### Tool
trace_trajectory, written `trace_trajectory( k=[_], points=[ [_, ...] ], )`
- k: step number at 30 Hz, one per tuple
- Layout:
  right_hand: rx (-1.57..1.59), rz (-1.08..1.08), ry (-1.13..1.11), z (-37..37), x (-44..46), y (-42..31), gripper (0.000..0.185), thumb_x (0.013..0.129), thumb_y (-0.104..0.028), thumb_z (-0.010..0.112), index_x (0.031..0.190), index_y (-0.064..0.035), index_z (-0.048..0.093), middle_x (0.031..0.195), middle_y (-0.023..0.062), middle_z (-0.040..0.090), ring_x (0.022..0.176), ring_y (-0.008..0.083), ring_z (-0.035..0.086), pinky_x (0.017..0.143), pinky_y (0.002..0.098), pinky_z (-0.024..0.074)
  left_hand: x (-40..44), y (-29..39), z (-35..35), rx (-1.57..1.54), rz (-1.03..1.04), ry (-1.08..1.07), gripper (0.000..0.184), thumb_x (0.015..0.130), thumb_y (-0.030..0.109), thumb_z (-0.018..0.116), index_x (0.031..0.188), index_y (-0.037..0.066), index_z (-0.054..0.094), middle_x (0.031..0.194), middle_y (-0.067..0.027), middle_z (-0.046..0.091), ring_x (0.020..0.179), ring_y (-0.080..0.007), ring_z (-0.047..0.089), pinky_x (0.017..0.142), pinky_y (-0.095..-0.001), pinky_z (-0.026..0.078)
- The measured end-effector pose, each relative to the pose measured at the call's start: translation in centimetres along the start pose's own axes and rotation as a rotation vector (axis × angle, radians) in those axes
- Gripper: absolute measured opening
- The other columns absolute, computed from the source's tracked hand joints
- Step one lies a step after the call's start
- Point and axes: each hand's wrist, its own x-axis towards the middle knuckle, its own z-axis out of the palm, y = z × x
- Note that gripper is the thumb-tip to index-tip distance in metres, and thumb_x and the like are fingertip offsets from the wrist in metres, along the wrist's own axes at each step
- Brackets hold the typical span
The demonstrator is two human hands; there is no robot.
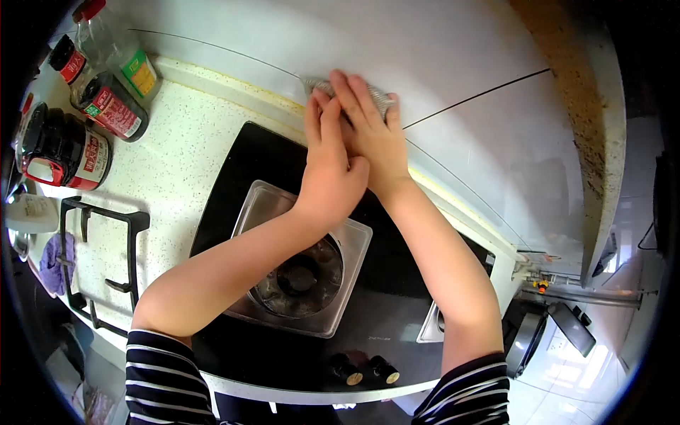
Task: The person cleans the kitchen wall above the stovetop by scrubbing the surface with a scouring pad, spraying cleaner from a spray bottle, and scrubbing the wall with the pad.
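A grey striped cloth (384,101) lies against the tiled wall (460,64), just above the back edge of the stove. With fingers spread, my right hand (375,138) holds the cloth pressed to the tiles; much of the cloth is hidden under it. My left hand (330,166) is beside and partly over the right one, its fingers stretched out toward the cloth and the wall. Below my forearms is the black glass gas stove (397,248), with a square metal burner tray (347,265) around a round burner (297,278). Two knobs (365,370) sit at its front.
On the speckled counter (184,134) stand a dark sauce bottle (106,103), a clear bottle (134,60) and a dark jar (71,149). A black pan support (134,248) lies left of the stove, near a purple cloth (57,262). A brown-stained panel edge (591,134) juts out at right.
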Motion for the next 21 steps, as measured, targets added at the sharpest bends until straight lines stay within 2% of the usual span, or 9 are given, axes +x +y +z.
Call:
trace_trajectory(
  k=[2, 5, 6, 7, 9, 12, 13, 18, 21],
  points=[
    [-0.010, -0.106, -0.158, -0.6, -0.8, -0.1, 0.061, 0.082, -0.021, 0.058, 0.141, -0.0218, 0.043, 0.158, -0.0029, 0.017, 0.145, 0.0156, 0.017, 0.109, 0.0446, 0.0331, -0.4, -1.3, 0.0, -0.131, -0.132, -0.043, 0.075, 0.079, -0.003, 0.051, 0.147, 0.006, 0.020, 0.151, -0.0239, 0.015, 0.141, -0.0379, 0.017, 0.100, -0.0384, 0.039],
    [-0.008, -0.138, -0.267, -1.8, -1.7, 1.1, 0.065, 0.080, -0.021, 0.060, 0.142, -0.0229, 0.042, 0.158, -0.0016, 0.018, 0.145, 0.0157, 0.016, 0.109, 0.0441, 0.0318, -0.4, -0.5, -0.1, -0.095, -0.160, -0.166, 0.078, 0.080, 0.003, 0.054, 0.147, 0.004, 0.014, 0.147, -0.0347, 0.013, 0.135, -0.0509, 0.024, 0.103, -0.0449, 0.040],
    [0.029, -0.103, -0.243, -2.2, -1.7, 1.4, 0.069, 0.078, -0.020, 0.061, 0.144, -0.0234, 0.040, 0.157, -0.0006, 0.019, 0.145, 0.0167, 0.017, 0.108, 0.0458, 0.0319, -0.3, 0.4, -0.3, -0.085, -0.126, -0.174, 0.080, 0.081, 0.005, 0.056, 0.148, 0.004, 0.012, 0.147, -0.0353, 0.012, 0.130, -0.0523, 0.031, 0.102, -0.0443, 0.041],
    [-0.001, -0.060, -0.159, -2.2, -0.9, 1.2, 0.064, 0.080, -0.022, 0.060, 0.142, -0.0246, 0.042, 0.157, 0.0006, 0.020, 0.144, 0.0187, 0.019, 0.106, 0.0507, 0.0324, -0.3, 1.7, -0.8, -0.119, -0.176, -0.180, 0.080, 0.081, 0.002, 0.056, 0.150, 0.008, 0.016, 0.153, -0.0273, 0.010, 0.141, -0.0395, 0.018, 0.096, -0.0372, 0.041],
    [-0.055, 0.032, 0.007, -2.3, 1.1, 0.5, 0.055, 0.085, -0.024, 0.057, 0.139, -0.0271, 0.047, 0.156, 0.0031, 0.023, 0.142, 0.0226, 0.024, 0.102, 0.0605, 0.0334, 0.4, 2.7, -1.6, -0.115, 0.011, -0.118, 0.081, 0.081, 0.001, 0.053, 0.151, 0.007, 0.012, 0.154, -0.0293, 0.004, 0.141, -0.0411, 0.016, 0.096, -0.0366, 0.042],
    [-0.003, -0.032, 0.045, -1.7, 4.2, -1.5, 0.051, 0.087, -0.027, 0.057, 0.137, -0.0226, 0.048, 0.156, 0.0036, 0.023, 0.142, 0.0218, 0.024, 0.101, 0.0585, 0.0345, 1.7, 1.9, -2.5, -0.019, 0.056, 0.092, 0.080, 0.079, -0.003, 0.047, 0.150, 0.005, 0.013, 0.154, -0.0278, 0.006, 0.139, -0.0399, 0.022, 0.098, -0.0363, 0.040],
    [0.003, -0.074, 0.067, -1.2, 4.8, -1.9, 0.050, 0.087, -0.028, 0.056, 0.136, -0.0217, 0.048, 0.156, 0.0033, 0.023, 0.142, 0.0210, 0.024, 0.101, 0.0578, 0.0346, 1.8, 1.0, -2.9, -0.082, -0.020, 0.086, 0.078, 0.077, -0.002, 0.047, 0.148, 0.004, 0.014, 0.147, -0.0331, 0.012, 0.130, -0.0513, 0.030, 0.100, -0.0452, 0.042],
    [-0.052, -0.127, -0.219, -0.3, 1.2, -1.8, 0.065, 0.083, -0.027, 0.057, 0.146, -0.0272, 0.039, 0.158, -0.0014, 0.018, 0.145, 0.0171, 0.017, 0.105, 0.0553, 0.0326, 1.9, -1.5, -4.7, -0.386, -0.283, -0.308, 0.080, 0.079, -0.001, 0.048, 0.150, 0.007, 0.012, 0.149, -0.0303, 0.012, 0.130, -0.0435, 0.034, 0.100, -0.0403, 0.042],
    [-0.002, -0.095, -0.173, -1.5, 2.2, -1.4, 0.065, 0.083, -0.027, 0.057, 0.145, -0.0287, 0.039, 0.157, -0.0001, 0.018, 0.144, 0.0180, 0.018, 0.103, 0.0578, 0.0326, 1.5, 0.6, -4.1, -0.311, -0.289, -0.177, 0.079, 0.080, -0.002, 0.050, 0.151, 0.010, 0.018, 0.152, -0.0180, 0.015, 0.116, -0.0210, 0.042, 0.093, -0.0340, 0.043]
  ],
)
